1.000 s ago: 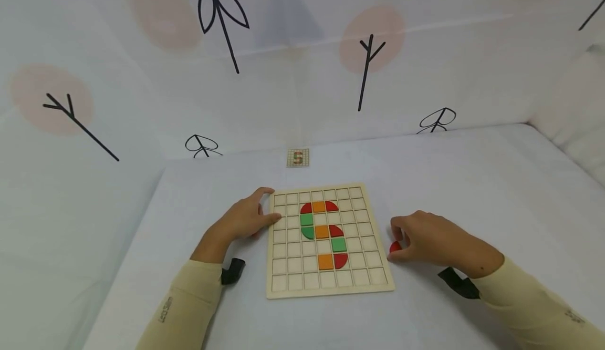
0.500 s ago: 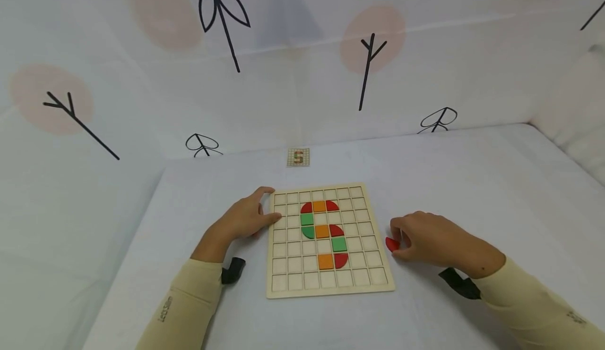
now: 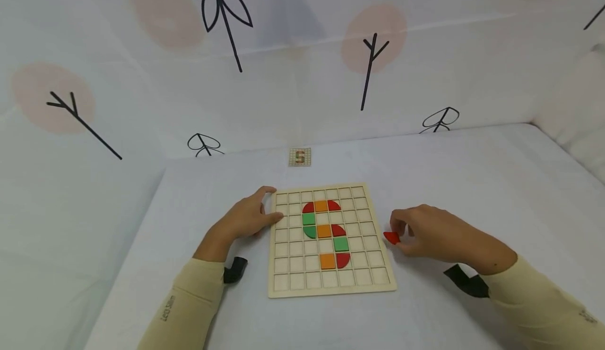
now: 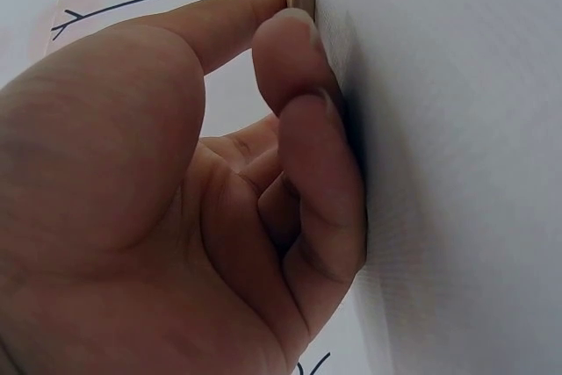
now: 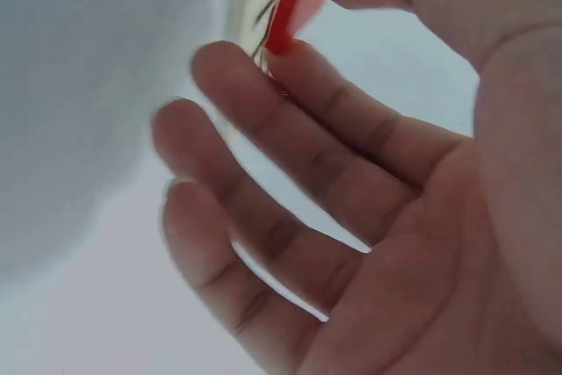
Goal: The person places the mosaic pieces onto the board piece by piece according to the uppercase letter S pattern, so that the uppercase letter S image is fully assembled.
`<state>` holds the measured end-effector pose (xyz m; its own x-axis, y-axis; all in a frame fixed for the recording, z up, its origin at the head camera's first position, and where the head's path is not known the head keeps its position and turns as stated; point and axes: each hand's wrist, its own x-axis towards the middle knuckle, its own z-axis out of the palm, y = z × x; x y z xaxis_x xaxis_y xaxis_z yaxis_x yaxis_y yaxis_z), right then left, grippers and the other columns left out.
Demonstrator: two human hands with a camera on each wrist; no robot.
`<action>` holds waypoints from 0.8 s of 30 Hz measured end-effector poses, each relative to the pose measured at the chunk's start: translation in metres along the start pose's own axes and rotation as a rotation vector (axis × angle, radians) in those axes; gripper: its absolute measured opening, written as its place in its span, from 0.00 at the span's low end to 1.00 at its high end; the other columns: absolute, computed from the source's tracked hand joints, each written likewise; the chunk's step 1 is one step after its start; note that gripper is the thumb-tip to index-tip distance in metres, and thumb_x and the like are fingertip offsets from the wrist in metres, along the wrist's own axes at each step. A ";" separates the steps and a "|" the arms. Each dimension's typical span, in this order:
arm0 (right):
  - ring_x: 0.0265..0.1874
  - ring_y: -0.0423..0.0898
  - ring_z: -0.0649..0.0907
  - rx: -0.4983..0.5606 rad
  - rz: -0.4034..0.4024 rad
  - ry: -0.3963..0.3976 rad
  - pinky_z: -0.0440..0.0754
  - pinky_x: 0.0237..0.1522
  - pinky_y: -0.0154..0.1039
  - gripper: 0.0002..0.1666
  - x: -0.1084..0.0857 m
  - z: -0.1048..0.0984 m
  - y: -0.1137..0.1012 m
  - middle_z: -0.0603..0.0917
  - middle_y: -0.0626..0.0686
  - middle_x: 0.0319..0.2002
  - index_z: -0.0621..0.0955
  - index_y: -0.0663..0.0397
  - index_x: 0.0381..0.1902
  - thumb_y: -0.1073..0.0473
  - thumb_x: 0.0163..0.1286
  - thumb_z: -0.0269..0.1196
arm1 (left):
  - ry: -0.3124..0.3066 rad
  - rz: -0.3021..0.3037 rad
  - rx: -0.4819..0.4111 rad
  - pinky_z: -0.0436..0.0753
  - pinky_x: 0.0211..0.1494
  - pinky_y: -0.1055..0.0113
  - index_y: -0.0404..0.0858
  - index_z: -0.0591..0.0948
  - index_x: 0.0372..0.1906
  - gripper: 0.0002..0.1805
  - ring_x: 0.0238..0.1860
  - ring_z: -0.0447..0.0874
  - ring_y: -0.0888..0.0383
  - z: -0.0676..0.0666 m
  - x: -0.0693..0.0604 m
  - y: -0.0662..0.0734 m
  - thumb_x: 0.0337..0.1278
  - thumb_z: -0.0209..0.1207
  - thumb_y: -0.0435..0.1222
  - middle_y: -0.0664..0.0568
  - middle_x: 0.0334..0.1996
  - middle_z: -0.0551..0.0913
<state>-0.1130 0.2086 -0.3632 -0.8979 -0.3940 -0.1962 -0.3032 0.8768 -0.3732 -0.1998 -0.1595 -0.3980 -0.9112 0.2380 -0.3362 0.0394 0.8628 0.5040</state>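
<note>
A pale wooden grid board (image 3: 287,280) lies on the white cloth. Set in its cells are red, orange and green tiles in a curved, S-like figure. My left hand (image 3: 243,217) holds the board's left edge, its thumb on the rim and its index finger at the far corner. In the left wrist view, the other fingers of the left hand (image 4: 219,173) curl by the edge. Just off the board's right side, my right hand (image 3: 427,234) pinches a red tile (image 3: 391,237) with a rounded side between thumb and index finger. The right wrist view shows this red tile (image 5: 283,17) blurred.
Behind the board lies a small card (image 3: 300,157) printed with a similar figure on a grid. A white cloth (image 3: 227,313) covers the table. At the back hangs a patterned white sheet (image 3: 302,76). Dark straps (image 3: 468,281) show near both wrists.
My right hand has turned the red tile and raised it slightly, so more of it shows beyond the fingertips. The left hand keeps its hold on the board.
</note>
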 end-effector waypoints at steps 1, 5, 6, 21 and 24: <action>0.34 0.41 0.79 0.009 0.002 -0.003 0.77 0.32 0.36 0.10 0.001 -0.001 -0.003 0.82 0.39 0.31 0.79 0.41 0.32 0.58 0.57 0.71 | -0.002 0.000 0.000 0.71 0.27 0.65 0.57 0.60 0.75 0.40 0.19 0.76 0.56 0.001 0.000 0.000 0.61 0.64 0.55 0.50 0.25 0.80; 0.36 0.41 0.81 0.007 -0.019 0.007 0.79 0.35 0.37 0.11 0.006 -0.001 -0.015 0.83 0.38 0.32 0.80 0.41 0.34 0.56 0.58 0.72 | 0.002 -0.007 0.002 0.70 0.27 0.64 0.58 0.60 0.75 0.40 0.18 0.76 0.56 0.002 0.000 -0.001 0.61 0.64 0.55 0.50 0.25 0.80; 0.35 0.40 0.80 -0.001 -0.027 0.013 0.79 0.35 0.36 0.11 0.007 -0.001 -0.019 0.83 0.38 0.31 0.80 0.41 0.35 0.55 0.58 0.72 | 0.004 -0.008 0.005 0.71 0.27 0.64 0.58 0.60 0.75 0.40 0.19 0.76 0.56 0.002 0.000 0.000 0.61 0.64 0.55 0.50 0.24 0.80; 0.31 0.38 0.82 -0.016 -0.132 0.074 0.78 0.34 0.36 0.12 0.031 0.003 -0.066 0.87 0.41 0.32 0.81 0.45 0.40 0.58 0.59 0.72 | 0.008 -0.005 0.003 0.70 0.28 0.64 0.57 0.60 0.75 0.40 0.18 0.75 0.56 -0.001 -0.001 0.002 0.61 0.64 0.56 0.49 0.24 0.80; 0.33 0.39 0.83 -0.008 -0.142 0.089 0.79 0.35 0.36 0.12 0.035 0.008 -0.073 0.88 0.41 0.34 0.81 0.46 0.40 0.58 0.59 0.71 | 0.007 -0.005 0.001 0.70 0.27 0.64 0.57 0.60 0.75 0.40 0.18 0.75 0.56 0.000 0.000 0.001 0.61 0.64 0.56 0.50 0.24 0.80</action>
<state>-0.1200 0.1290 -0.3503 -0.8705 -0.4885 -0.0607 -0.4314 0.8164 -0.3838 -0.2000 -0.1583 -0.3975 -0.9143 0.2309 -0.3329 0.0357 0.8644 0.5015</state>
